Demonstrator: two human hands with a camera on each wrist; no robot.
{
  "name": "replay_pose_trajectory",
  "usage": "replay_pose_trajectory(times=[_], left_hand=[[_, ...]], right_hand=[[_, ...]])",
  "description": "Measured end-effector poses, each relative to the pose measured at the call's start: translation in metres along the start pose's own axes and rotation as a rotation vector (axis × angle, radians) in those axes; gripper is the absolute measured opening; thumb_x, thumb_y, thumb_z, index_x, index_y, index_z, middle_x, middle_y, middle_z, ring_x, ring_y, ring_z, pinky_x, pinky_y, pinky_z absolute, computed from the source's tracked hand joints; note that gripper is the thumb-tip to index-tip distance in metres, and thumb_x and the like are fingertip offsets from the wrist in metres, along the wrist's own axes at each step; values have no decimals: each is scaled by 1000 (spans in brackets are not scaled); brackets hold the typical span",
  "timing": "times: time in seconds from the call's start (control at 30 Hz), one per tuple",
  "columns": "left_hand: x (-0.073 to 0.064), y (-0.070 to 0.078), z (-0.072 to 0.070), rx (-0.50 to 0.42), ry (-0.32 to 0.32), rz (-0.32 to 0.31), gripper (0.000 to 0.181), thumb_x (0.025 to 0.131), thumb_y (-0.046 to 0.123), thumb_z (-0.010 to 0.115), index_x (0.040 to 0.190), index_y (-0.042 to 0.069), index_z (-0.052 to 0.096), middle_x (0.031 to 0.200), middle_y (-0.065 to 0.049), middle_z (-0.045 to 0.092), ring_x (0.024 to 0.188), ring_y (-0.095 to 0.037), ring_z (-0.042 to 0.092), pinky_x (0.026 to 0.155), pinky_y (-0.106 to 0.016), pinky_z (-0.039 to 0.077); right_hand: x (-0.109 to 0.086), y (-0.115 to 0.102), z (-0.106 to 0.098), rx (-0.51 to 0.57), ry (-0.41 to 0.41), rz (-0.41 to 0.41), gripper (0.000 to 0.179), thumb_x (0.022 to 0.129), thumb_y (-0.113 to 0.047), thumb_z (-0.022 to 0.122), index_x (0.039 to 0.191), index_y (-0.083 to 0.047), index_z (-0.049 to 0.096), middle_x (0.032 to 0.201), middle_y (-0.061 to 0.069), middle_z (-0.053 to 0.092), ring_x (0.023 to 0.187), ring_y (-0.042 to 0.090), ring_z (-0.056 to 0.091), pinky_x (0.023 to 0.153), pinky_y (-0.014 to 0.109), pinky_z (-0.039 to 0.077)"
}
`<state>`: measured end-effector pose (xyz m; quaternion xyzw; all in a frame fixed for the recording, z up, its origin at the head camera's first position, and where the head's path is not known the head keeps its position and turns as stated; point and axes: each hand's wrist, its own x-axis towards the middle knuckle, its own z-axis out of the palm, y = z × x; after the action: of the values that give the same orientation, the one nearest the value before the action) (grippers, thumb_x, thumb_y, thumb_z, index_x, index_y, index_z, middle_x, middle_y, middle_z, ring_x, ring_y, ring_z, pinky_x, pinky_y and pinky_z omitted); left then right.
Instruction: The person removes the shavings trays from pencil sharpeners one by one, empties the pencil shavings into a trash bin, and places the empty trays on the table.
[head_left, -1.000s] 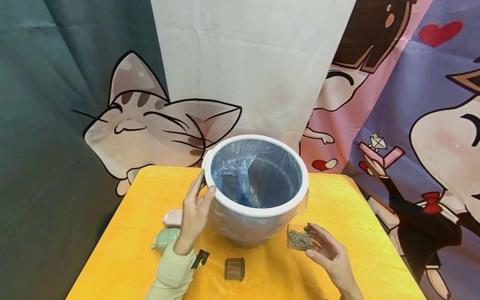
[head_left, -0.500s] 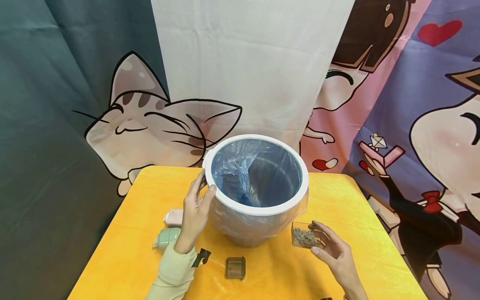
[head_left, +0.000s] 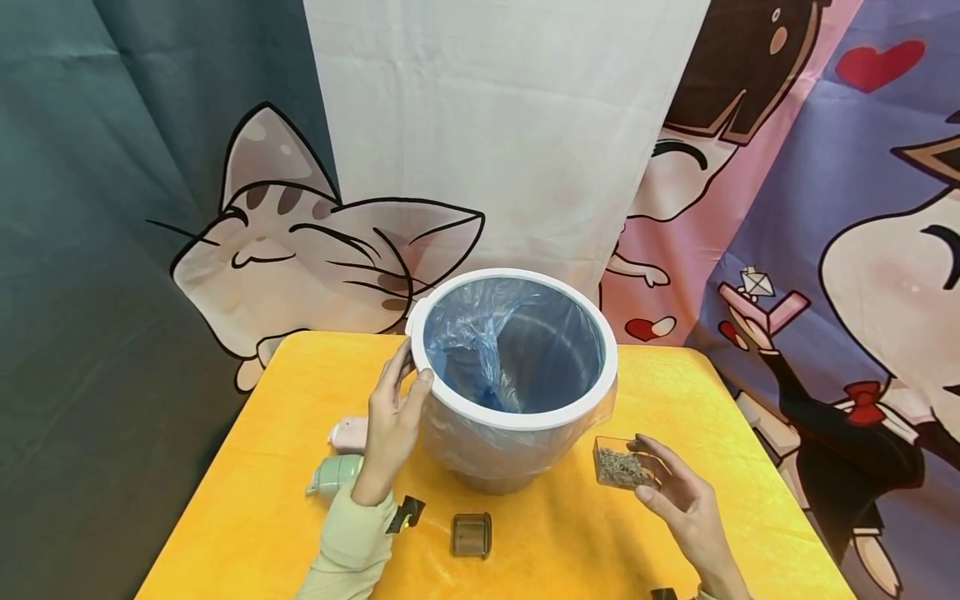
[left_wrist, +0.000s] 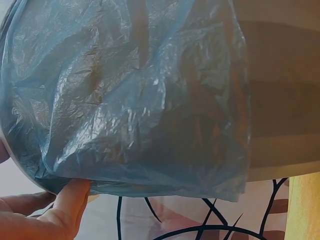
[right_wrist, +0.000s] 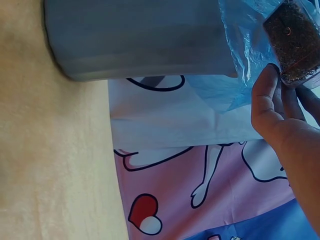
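A trash bin with a white rim (head_left: 517, 422) stands upright in the middle of the table, lined with a thin blue plastic bag (head_left: 468, 321). My left hand (head_left: 392, 429) grips the rim at its left side, thumb on top and fingers down the outside. The bag's overhang (left_wrist: 115, 110) fills much of the left wrist view. To the right of the bin, my right hand (head_left: 688, 504) holds a small clear box (right_wrist: 292, 42) between thumb and fingers. Grey-brown crumbly material (head_left: 621, 468) lies inside that box, which is raised above the table.
A brownish see-through square container (head_left: 471, 535) sits on the yellow tablecloth (head_left: 547, 558) in front of the bin. Left of my left wrist lie a green bottle-like item (head_left: 335, 475) and a pale pink one (head_left: 348, 435), both partly hidden. A printed curtain (head_left: 510, 125) hangs behind the table.
My right hand has shifted a little to the right and slightly up in the head view, carrying the clear box away from the bin. The left hand keeps its hold on the rim.
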<state>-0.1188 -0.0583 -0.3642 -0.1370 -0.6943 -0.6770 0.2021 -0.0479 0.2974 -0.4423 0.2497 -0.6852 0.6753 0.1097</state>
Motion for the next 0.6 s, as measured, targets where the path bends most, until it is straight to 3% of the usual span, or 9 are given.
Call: replay_pose_trajectory(times=[0.1,0.3,0.5,0.6], left_hand=[[0,0,0,-2,-1,3,53,91,6,52,138,-6,32,132,-22,44,121,-27,43,93,-15,39],[0,0,1,-9,-9,1,52,91,5,51,138,-6,32,132,-23,44,122,-28,42,99,-33,37],[-1,1,1,-8,-8,-11,53,92,7,51,139,-6,31,133,-21,43,123,-27,42,97,-19,36],[-1,1,1,-6,-4,-13,53,92,6,51,139,-6,30,134,-21,42,123,-27,41,99,-21,36]], right_hand=[[1,-2,-2,-10,2,-5,54,84,21,44,135,16,27,132,30,39,120,23,47,89,25,46],[4,-5,-6,0,12,-38,55,83,23,43,135,17,27,132,30,39,120,24,47,90,25,45],[7,-6,-8,43,21,-90,55,81,25,41,133,20,25,131,31,39,121,28,44,93,26,43],[9,-8,-8,37,33,-84,55,81,25,41,134,19,25,132,29,40,121,28,44,92,25,43]])
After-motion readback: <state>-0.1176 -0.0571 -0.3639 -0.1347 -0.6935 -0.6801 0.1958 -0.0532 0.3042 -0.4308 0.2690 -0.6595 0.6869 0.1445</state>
